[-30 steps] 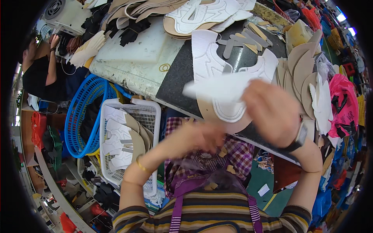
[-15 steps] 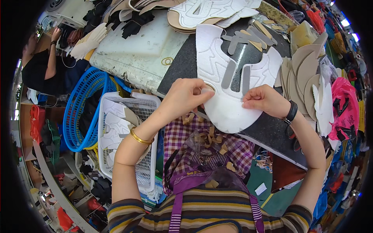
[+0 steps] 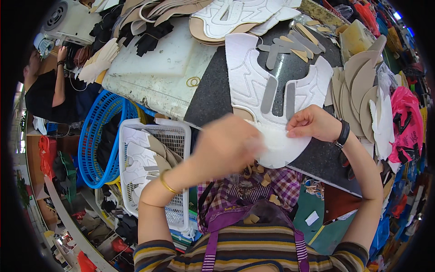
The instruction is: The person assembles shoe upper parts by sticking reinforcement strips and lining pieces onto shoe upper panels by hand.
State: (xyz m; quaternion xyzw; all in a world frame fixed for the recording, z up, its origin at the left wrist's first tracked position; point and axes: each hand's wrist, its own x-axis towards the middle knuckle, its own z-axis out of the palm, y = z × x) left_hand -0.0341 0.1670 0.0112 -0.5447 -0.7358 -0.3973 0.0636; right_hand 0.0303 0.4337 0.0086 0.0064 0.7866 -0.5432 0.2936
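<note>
A white stitched shoe upper (image 3: 247, 68) lies spread on the dark worktop, its rounded toe toward me. Two grey strips (image 3: 269, 95) run along the sides of its central opening. My right hand (image 3: 312, 124) pinches the upper's right edge between thumb and fingers. Over the toe's left part is my left hand (image 3: 231, 143), smeared by motion; its fingers and anything in them cannot be made out. A bit of tan backing shows at the upper's left edge, just above that hand.
Loose grey and tan strips (image 3: 294, 45) lie beyond the upper. Stacked tan pieces (image 3: 355, 97) are on the right, more white uppers (image 3: 231, 18) at the back. A white basket (image 3: 186, 136) of uppers and a blue basket (image 3: 86, 149) stand left. A co-worker (image 3: 43, 97) is far left.
My left hand has come off the upper's left edge and swung toward me, now blurred. Tan backing shows where it was. My right hand keeps its pinch.
</note>
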